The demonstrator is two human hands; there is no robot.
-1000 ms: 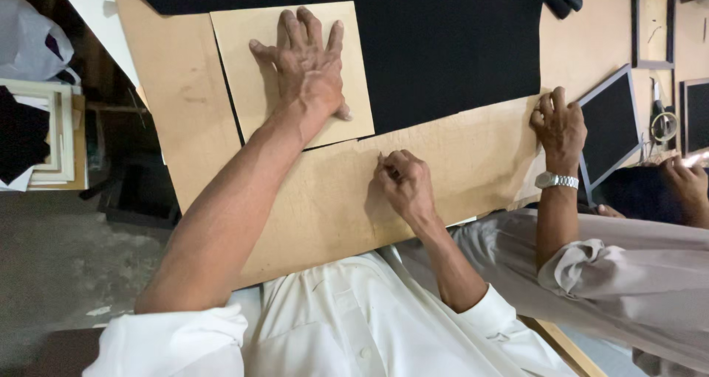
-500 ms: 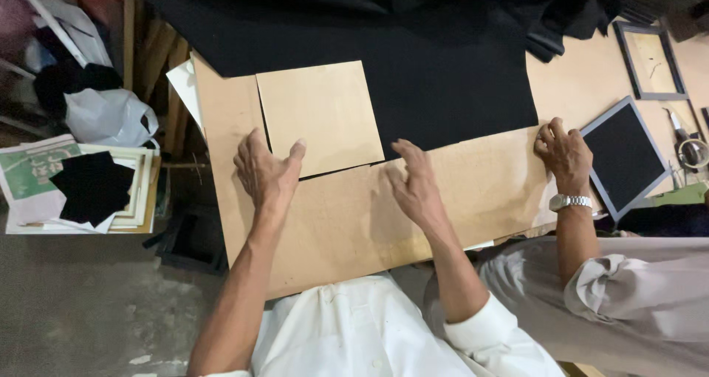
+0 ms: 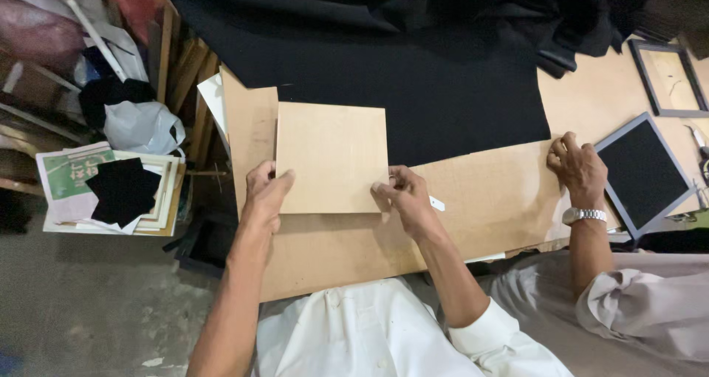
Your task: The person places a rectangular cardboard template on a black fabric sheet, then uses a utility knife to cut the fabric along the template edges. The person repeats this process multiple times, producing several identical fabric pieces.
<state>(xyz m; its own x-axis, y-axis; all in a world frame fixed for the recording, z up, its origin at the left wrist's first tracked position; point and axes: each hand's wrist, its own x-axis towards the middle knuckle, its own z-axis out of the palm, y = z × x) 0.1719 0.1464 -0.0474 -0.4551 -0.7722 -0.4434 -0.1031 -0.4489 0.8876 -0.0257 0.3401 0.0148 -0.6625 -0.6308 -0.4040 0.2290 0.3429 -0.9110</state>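
Framing w'shop, board sheets, black cloth, empty frames

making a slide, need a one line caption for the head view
Both hands, left hand and right hand, grip a square board over a larger brown sheet a co-worker's hand steadies.

Matt tan fibreboard square panel, same smooth board in the large sheet; matt black cloth

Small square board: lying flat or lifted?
Flat. The small square board lies on the large board; both hands' fingers rest at its lower corners.
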